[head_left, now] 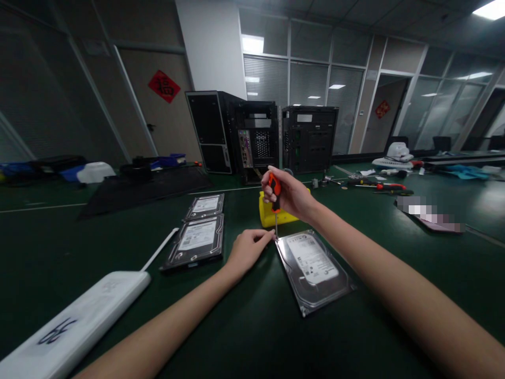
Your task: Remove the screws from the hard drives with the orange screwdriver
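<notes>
A silver hard drive (311, 266) with a white label lies flat on the green table, turned slightly to the left. My right hand (290, 192) is wrapped round the orange and black handle of a screwdriver (275, 196), held upright. Its thin shaft points down at the drive's far left corner. Beside that corner is my left hand (250, 247), its thumb and forefinger drawn together close to the screwdriver's tip. Whatever those fingertips pinch is too small to make out. Just behind the screwdriver sits a yellow object (268, 215), partly covered by my right hand.
Two more hard drives (197, 238) lie to the left. Nearer is a white device marked 39 (79, 326) with a thin rod. Computer cases (209, 131) stand at the back. Pliers and other hand tools (389, 187) and a pinkish flat object (430, 216) lie right.
</notes>
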Available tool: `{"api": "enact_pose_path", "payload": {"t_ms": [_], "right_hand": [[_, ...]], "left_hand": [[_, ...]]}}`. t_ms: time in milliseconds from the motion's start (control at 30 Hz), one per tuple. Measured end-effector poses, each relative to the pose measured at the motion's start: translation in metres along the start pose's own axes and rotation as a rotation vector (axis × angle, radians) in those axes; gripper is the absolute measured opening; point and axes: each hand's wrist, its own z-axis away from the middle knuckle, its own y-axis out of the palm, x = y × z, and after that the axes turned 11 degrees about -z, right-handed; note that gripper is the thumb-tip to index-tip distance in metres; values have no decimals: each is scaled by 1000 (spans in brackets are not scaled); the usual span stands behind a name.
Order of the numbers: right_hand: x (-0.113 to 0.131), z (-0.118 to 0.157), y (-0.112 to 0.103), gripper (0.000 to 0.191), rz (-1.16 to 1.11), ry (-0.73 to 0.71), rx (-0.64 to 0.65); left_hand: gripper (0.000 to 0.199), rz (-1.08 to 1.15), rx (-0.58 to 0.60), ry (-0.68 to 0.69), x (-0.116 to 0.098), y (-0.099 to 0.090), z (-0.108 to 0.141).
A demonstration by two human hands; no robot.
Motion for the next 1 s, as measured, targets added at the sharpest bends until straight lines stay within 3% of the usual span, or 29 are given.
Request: {"api": "enact_pose_path", "payload": {"t_ms": [267, 567, 800, 1000], "right_hand": [[-1, 0, -6, 23, -11, 29, -30], [0, 2, 2, 17, 109, 0, -15], [-3, 0, -1, 17, 99, -59, -55], [2, 0, -10, 24, 30, -11, -61]], "left_hand": [[45, -6, 2, -21, -5, -3, 2], [45, 0, 1, -11, -3, -2, 1], [45, -1, -3, 2, -1, -1, 0], [44, -3, -10, 1, -1, 0, -1]]}}
